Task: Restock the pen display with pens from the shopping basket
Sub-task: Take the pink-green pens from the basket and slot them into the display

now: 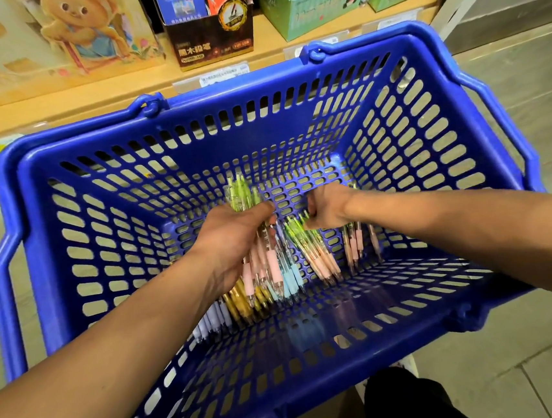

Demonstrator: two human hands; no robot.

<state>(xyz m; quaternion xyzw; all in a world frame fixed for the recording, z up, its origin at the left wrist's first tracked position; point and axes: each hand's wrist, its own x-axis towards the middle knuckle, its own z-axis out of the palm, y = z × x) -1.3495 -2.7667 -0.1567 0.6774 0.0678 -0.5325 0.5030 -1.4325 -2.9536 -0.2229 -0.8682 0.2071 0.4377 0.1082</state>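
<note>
A blue slotted shopping basket (73, 181) fills the view, and both my hands reach down into it. My left hand (233, 240) grips a bundle of pens (262, 260) with green tops and pink grips, held above the basket floor. My right hand (327, 212) is curled over a second cluster of green and pink pens (316, 259) lying on the floor and pinches their green ends. More loose pens (240, 303) in yellow, lilac and light blue lie under my left wrist. A few pink pens (358, 241) lean by the right wall.
Behind the basket runs a wooden shelf (141, 83) with price labels on its edge. On it stand a dark pencil box (211, 36), green panda boxes (312, 6) and a cartoon picture board (49, 38). Grey tiled floor (536, 369) lies to the right.
</note>
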